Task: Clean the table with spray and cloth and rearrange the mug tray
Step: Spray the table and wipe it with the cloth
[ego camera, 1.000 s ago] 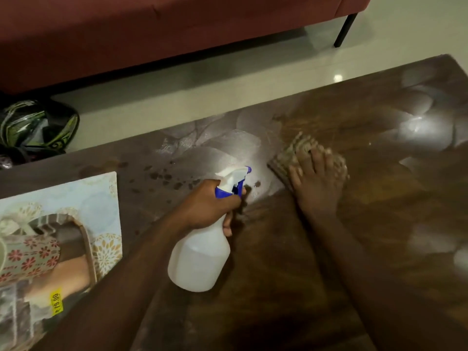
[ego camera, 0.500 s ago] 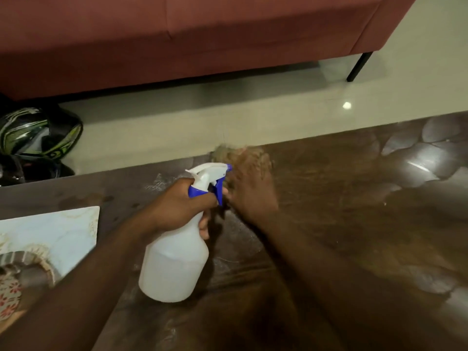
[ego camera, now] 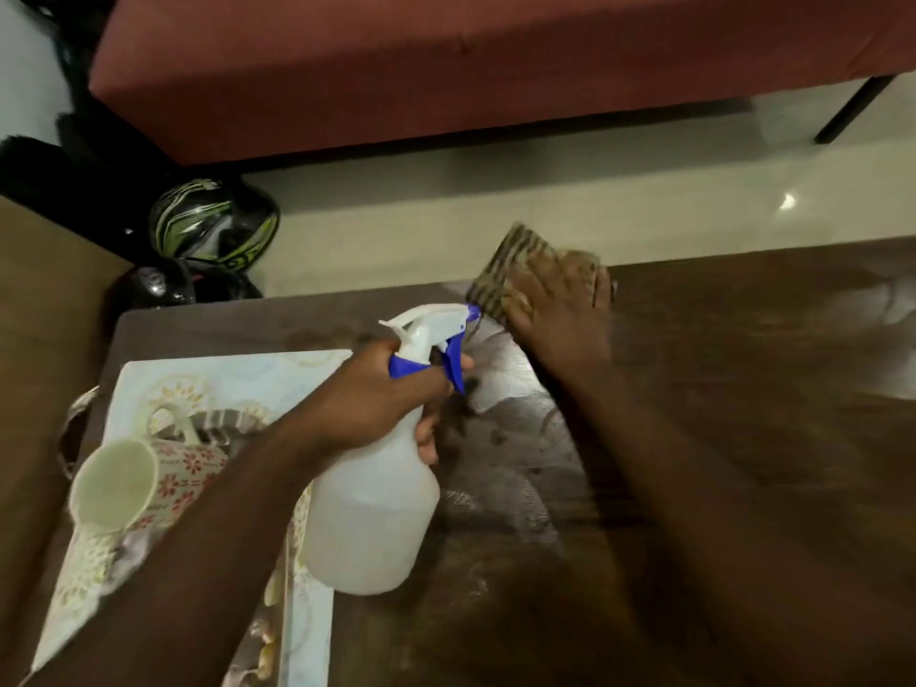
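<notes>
Cloth [ego camera: 515, 270] – ribbed, brown – under right hand [ego camera: 560, 314]; glossy wood table [ego camera: 743, 389].

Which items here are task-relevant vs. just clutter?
Job: spray bottle in left hand; cloth under right hand; table; tray; mug.
Lying about: helmets on floor; red sofa.

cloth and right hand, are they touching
Touching. The head view shows the right hand spread flat on top of the cloth, pressing it onto the table at the far edge.
</notes>
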`<act>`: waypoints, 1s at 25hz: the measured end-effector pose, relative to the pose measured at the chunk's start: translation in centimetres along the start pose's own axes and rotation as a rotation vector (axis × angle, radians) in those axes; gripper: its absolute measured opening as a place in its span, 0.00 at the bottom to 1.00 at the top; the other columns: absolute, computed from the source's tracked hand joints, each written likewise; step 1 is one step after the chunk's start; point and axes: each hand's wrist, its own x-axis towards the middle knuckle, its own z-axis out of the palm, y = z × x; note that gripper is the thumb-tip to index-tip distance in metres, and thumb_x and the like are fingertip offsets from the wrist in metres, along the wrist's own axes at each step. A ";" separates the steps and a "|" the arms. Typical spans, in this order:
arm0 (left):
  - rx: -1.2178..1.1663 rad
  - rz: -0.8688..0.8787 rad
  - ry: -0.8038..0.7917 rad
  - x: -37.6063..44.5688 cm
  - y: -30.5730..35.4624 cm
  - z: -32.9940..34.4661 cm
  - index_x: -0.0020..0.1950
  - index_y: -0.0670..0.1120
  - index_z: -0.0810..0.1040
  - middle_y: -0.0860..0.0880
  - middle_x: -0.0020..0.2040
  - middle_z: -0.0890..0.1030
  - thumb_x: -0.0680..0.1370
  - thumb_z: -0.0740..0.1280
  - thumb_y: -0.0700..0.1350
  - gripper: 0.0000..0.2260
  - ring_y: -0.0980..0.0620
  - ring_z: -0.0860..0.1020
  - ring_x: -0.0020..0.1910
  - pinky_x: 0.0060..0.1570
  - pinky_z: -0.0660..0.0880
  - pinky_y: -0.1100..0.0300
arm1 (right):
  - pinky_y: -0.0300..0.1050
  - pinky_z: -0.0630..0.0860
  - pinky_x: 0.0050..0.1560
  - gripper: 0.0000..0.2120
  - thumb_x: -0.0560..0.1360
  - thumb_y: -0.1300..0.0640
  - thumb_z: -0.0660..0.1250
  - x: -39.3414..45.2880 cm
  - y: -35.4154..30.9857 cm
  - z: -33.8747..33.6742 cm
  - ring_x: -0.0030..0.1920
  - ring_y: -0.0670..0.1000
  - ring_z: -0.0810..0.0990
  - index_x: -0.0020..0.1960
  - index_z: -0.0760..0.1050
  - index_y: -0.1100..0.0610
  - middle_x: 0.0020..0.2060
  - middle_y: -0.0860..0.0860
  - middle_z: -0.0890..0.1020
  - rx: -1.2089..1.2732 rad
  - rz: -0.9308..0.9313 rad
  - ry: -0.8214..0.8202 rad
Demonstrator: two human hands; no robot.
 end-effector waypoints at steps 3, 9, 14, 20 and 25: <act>0.083 0.029 0.105 -0.6 -1.5 -1.6 0.39 0.46 0.82 0.39 0.28 0.78 0.74 0.65 0.39 0.08 0.42 0.79 0.30 0.46 0.82 0.42 | 0.61 0.38 0.72 0.30 0.75 0.37 0.42 -1.5 -6.0 1.5 0.76 0.56 0.53 0.73 0.60 0.45 0.75 0.50 0.61 -0.032 -0.126 -0.110; -0.013 0.014 0.056 -3.6 -3.2 -1.9 0.54 0.39 0.81 0.43 0.26 0.77 0.76 0.63 0.37 0.10 0.42 0.79 0.29 0.38 0.81 0.50 | 0.63 0.43 0.71 0.25 0.77 0.41 0.50 -3.5 -4.6 0.7 0.76 0.53 0.53 0.71 0.63 0.47 0.75 0.49 0.61 -0.084 -0.108 -0.098; -0.005 0.011 0.054 -5.0 -4.7 -1.3 0.43 0.39 0.79 0.43 0.26 0.78 0.76 0.65 0.39 0.06 0.43 0.81 0.29 0.39 0.81 0.52 | 0.70 0.54 0.69 0.27 0.77 0.41 0.51 -9.3 -5.7 1.6 0.74 0.57 0.59 0.72 0.63 0.51 0.71 0.54 0.67 -0.085 -0.469 -0.139; -0.028 0.020 0.061 -6.3 -6.2 -1.9 0.56 0.37 0.80 0.44 0.26 0.78 0.76 0.64 0.40 0.12 0.43 0.80 0.30 0.36 0.81 0.54 | 0.62 0.39 0.72 0.28 0.78 0.37 0.49 -7.8 -9.0 0.8 0.76 0.53 0.49 0.75 0.54 0.45 0.76 0.48 0.55 -0.061 -0.018 -0.162; 0.022 -0.021 0.047 -8.9 -7.2 -1.5 0.56 0.39 0.81 0.44 0.28 0.80 0.73 0.66 0.45 0.15 0.42 0.81 0.31 0.44 0.83 0.43 | 0.65 0.51 0.71 0.25 0.77 0.37 0.48 -19.2 -6.5 0.3 0.75 0.52 0.58 0.73 0.58 0.41 0.73 0.47 0.66 -0.068 -0.448 -0.187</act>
